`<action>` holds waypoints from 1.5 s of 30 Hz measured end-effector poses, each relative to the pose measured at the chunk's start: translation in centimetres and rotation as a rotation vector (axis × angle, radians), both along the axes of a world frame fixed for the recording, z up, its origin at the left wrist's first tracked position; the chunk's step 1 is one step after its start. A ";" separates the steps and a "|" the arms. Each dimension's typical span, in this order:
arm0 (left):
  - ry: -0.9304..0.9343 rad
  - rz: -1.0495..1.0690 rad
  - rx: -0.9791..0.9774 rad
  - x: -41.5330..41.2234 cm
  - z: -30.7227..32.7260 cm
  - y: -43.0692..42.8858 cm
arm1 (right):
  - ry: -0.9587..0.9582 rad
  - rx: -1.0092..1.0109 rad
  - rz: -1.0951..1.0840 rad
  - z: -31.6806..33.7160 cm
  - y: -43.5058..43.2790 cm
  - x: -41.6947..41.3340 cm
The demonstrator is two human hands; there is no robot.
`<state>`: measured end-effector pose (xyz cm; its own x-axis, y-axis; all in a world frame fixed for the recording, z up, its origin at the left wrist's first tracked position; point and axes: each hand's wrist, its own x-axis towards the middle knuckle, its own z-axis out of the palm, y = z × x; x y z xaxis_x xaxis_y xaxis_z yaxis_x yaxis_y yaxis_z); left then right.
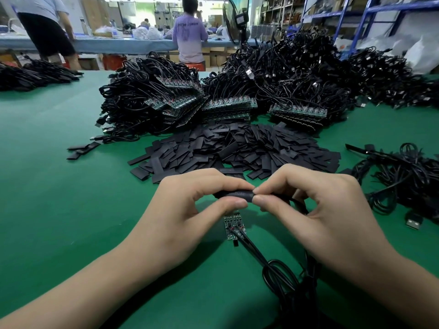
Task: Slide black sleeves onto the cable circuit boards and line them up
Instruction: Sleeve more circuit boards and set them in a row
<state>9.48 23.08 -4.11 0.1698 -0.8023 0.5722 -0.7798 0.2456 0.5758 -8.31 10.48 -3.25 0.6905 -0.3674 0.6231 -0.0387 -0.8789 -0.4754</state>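
My left hand pinches one end of a black sleeve between thumb and fingers. My right hand pinches its other end, where a black cable runs out. Whether a board sits inside the sleeve is hidden. Just below, two bare circuit boards lie side by side on the green mat, their cables trailing toward me. A heap of loose black sleeves lies just beyond my hands.
Big piles of black cables with stacked green boards fill the back of the table. More cables lie at the right, with a USB plug. A small cable pile sits far left. People stand at a far bench beside a fan.
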 end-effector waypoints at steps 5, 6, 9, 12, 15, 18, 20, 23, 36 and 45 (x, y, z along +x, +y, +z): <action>0.048 0.033 -0.030 0.0 0.1 0.0 | 0.000 0.044 -0.038 0.1 -0.3 -0.1; 0.043 0.036 -0.030 -0.1 0.2 0.1 | 0.003 0.040 -0.037 0.0 -0.3 -0.1; 0.030 0.042 -0.028 -0.1 0.2 0.1 | 0.012 0.011 -0.040 0.1 -0.1 0.0; 0.017 0.040 -0.018 -0.1 0.3 0.1 | 0.015 -0.022 -0.049 0.2 0.1 0.0; 0.006 0.014 0.002 -0.2 0.3 0.2 | 0.013 -0.027 -0.036 0.1 0.3 0.0; -0.013 0.009 0.007 -0.2 0.3 0.2 | 0.016 -0.018 -0.026 -0.1 0.2 -0.1; -0.019 0.044 -0.019 -0.3 0.3 0.1 | 0.004 -0.007 -0.025 0.0 0.3 -0.1; 0.083 0.161 -0.114 -0.5 0.3 -0.1 | -0.019 0.059 -0.032 0.0 0.5 0.1; 0.131 0.260 -0.135 -1.3 0.3 -0.2 | 0.005 0.217 -0.025 -0.1 1.1 0.4; 0.228 0.220 -0.092 -0.9 0.2 -0.5 | -0.011 0.424 -0.023 0.2 1.0 0.5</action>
<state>8.56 22.60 -3.95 0.4657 -0.6789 0.5677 -0.6733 0.1445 0.7251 -7.81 11.48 -3.02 0.6730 -0.6082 0.4209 -0.0487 -0.6043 -0.7953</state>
